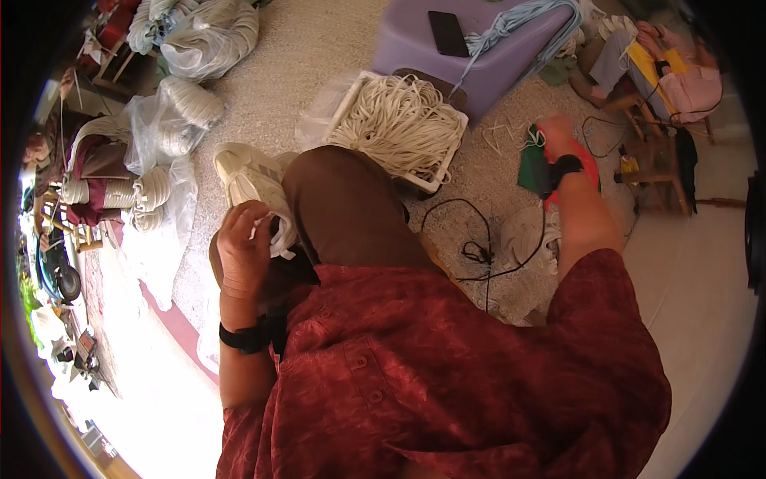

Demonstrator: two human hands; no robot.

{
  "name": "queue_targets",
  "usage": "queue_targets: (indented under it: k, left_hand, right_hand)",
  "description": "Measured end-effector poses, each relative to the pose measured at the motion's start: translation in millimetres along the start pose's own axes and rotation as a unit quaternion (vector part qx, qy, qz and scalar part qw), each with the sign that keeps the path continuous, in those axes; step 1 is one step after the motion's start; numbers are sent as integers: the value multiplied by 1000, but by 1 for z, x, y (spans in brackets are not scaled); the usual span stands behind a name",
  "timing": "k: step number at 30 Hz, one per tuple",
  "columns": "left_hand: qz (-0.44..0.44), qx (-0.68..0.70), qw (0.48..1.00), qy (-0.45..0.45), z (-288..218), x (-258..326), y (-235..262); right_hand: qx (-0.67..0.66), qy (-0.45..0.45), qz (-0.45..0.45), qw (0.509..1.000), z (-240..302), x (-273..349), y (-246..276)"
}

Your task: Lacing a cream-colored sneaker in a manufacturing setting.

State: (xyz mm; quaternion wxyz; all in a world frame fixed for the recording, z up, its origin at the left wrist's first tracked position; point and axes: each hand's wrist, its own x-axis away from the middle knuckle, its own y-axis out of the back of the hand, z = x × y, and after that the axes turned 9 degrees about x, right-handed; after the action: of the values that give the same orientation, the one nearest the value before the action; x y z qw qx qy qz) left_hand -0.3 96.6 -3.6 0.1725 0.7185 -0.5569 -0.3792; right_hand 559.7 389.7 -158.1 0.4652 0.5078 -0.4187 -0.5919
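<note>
Speckled beige floor (319, 48), cluttered: seated person in a dark red shirt, brown-trousered knee raised mid-frame.

Left hand (243, 247): grip closed around a bundle of flat cream cord (251, 180). Fingers curl over the near end of the bundle at the knee's left side; the rest of the bundle extends up and away from the hand, resting on the floor against the knee. Black wristband on that arm.

Right hand (558, 136): reached out to the right, motion-blurred. It is at a red-orange tool (589, 164), with a dark green piece of cloth (531, 168) just beside it on the left. Cannot tell how far that grip is closed or whether it actually holds the tool. Black band on the wrist.

Between the two hands: white plastic crate (435, 182) heaped with loose cream cord, just beyond the knee, well apart from the left hand. Behind it, a lilac plastic stool (415, 44) with a black phone (448, 33) lying on top and pale blue cord (519, 20) draped over it.

Black cable (479, 239) loops across the floor between knee and right arm.

Far left: clear plastic bags (159, 120) with more coiled cord. Top right: small wooden stool (638, 108) with pink cloth piled on.
</note>
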Motion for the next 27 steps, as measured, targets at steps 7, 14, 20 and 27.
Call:
queue_targets:
  k: [7, 14, 20, 27]
  left_hand:
    - [-25, -111, 991, 72, 37, -7, -26]
    - [-46, -162, 984, 55, 42, -8, -38]
    - [-59, -163, 984, 42, 45, -8, -39]
    - [-68, -146, 986, 37, 45, -8, -38]
  right_hand:
    - [-321, 118, 214, 915, 192, 74, -89]
    - [-198, 226, 132, 944, 300, 80, -100]
    - [-88, 303, 187, 930, 313, 63, -110]
    - [-73, 364, 197, 908, 313, 51, -84]
